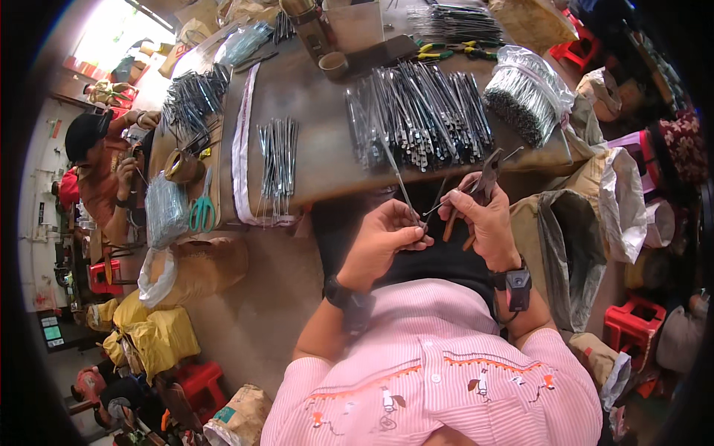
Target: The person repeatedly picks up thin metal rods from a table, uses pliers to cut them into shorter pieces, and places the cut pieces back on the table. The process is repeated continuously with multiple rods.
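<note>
My left hand is closed with a thin metal rod pinched between thumb and fingers. The rod slants up toward the table edge. Close beside it, my right hand is wrapped round a pair of pliers with brownish handles, jaws pointing up and away. A thin wire-like piece with a small rounded end reaches from the right fingertips toward the left ones; which hand grips it I cannot tell. Just beyond both hands, a large pile of dark, shiny metal rods lies on the table.
At right on the table lies a plastic-wrapped rod bundle; at left, a smaller rod group, a white strip and teal-handled scissors. An open sack stands by my right arm. Another person works at far left.
</note>
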